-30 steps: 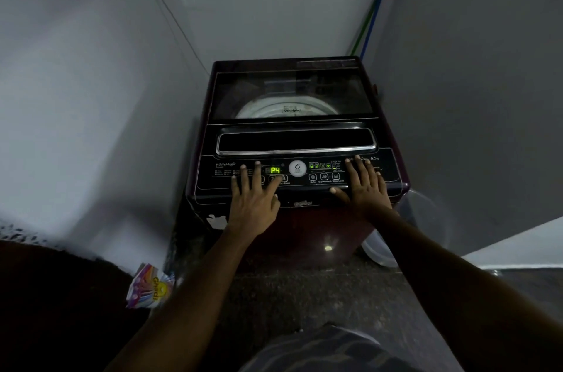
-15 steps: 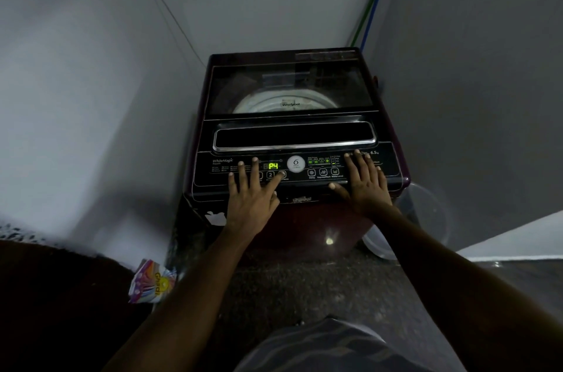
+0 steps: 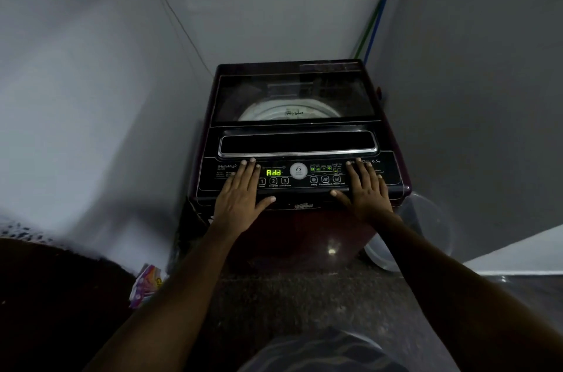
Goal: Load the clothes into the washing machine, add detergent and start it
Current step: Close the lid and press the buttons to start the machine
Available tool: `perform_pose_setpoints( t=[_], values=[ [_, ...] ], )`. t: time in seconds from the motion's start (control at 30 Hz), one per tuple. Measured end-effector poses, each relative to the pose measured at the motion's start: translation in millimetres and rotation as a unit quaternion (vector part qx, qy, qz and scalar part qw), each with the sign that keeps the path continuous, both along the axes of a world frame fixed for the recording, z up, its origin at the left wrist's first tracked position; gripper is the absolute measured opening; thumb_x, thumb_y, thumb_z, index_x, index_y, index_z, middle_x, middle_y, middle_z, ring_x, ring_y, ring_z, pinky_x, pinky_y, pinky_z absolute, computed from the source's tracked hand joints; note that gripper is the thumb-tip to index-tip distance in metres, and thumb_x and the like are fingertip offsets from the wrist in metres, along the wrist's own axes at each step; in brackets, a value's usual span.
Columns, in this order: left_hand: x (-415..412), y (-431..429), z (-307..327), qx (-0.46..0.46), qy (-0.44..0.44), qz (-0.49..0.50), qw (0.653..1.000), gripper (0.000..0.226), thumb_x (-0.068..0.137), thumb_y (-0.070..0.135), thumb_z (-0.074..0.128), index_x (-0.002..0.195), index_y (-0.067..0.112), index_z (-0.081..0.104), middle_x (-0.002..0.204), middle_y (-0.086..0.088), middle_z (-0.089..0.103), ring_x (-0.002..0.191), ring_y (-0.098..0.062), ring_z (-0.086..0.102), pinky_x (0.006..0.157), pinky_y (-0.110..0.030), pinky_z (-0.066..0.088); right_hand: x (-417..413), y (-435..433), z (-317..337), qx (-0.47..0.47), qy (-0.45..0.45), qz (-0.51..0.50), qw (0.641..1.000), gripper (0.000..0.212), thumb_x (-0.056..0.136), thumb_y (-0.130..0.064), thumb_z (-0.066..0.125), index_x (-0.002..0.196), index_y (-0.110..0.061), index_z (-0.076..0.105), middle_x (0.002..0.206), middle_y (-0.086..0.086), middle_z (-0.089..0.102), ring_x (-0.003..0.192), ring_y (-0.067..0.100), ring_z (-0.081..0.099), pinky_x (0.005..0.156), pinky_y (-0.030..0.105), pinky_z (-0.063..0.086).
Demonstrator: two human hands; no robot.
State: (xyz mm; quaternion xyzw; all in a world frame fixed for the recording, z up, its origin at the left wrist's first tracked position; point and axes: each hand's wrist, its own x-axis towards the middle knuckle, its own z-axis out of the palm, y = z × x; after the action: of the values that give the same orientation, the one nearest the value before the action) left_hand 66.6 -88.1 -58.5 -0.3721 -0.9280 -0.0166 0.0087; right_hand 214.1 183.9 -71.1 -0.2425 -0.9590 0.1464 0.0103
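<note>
Now the display (image 3: 273, 172) reads Add, not P4, while left hand (image 3: 240, 198) and right hand (image 3: 365, 193) rest flat-fingered on the panel (image 3: 300, 187).

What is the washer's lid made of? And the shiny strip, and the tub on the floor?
The lid looks like dark tinted glass or clear plastic: the white drum shows through. The strip looks chrome, glinting bright, maybe plated plastic. The tub seems plastic: pale, cloudy, see-through.

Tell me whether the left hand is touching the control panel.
Touching: the head view shows the left hand lying flat on the control panel, fingers straight.
</note>
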Motion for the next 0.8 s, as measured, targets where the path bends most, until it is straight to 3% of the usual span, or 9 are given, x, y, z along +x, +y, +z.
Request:
perform_pose_setpoints(
  t=[0.07, 0.2, 0.37, 0.8],
  values=[
    [0.8, 0.1, -3.1, -0.001, -0.004, -0.01, 1.0, 0.087, 0.092, 0.07, 0.013, 0.155, 0.011, 0.001, 0.164, -0.006, -0.006, 0.15, -0.019, -0.009, 0.121, -0.037, -0.001, -0.8, 1.4, 0.4, -0.005, -0.002, 0.001, 1.0, 0.092, 0.08, -0.08, 0.023, 0.153, -0.029, 0.001, 0.162, 0.0, -0.004, 0.148, 0.017, -0.012, 0.117, 0.043, -0.006],
    [3.1, -0.1, -8.1, 0.011, 0.006, -0.01, 1.0, 0.087, 0.093, 0.067, 0.016, 0.155, 0.008, 0.004, 0.163, -0.009, -0.002, 0.151, -0.022, -0.004, 0.122, -0.039, 0.002, -0.8, 2.6, 0.8, -0.013, -0.008, 0.007, 1.0, 0.092, 0.081, -0.08, 0.025, 0.153, -0.03, -0.002, 0.162, 0.0, -0.007, 0.147, 0.016, -0.015, 0.116, 0.043, -0.008],
    [2.9, 1.5, -11.9, 0.009, 0.004, 0.003, 1.0, 0.091, 0.092, 0.068, 0.016, 0.154, 0.003, 0.005, 0.163, -0.013, -0.002, 0.151, -0.025, -0.002, 0.123, -0.04, 0.006, 0.2, 2.4, -0.7, 0.015, -0.015, 0.015, 1.0, 0.11, 0.075, -0.085, 0.031, 0.153, -0.018, -0.008, 0.162, 0.001, -0.009, 0.147, 0.017, -0.016, 0.116, 0.041, -0.009],
    [1.4, 1.2, -15.5, 0.005, -0.001, 0.006, 1.0, 0.09, 0.093, 0.068, 0.014, 0.154, 0.003, 0.004, 0.163, -0.013, -0.003, 0.151, -0.025, -0.002, 0.122, -0.04, 0.005, 1.3, 1.7, -7.3, 0.043, -0.015, 0.019, 0.999, 0.112, 0.075, -0.087, 0.024, 0.152, -0.014, -0.01, 0.162, 0.006, -0.007, 0.148, 0.02, -0.014, 0.117, 0.044, -0.006]
  ],
)
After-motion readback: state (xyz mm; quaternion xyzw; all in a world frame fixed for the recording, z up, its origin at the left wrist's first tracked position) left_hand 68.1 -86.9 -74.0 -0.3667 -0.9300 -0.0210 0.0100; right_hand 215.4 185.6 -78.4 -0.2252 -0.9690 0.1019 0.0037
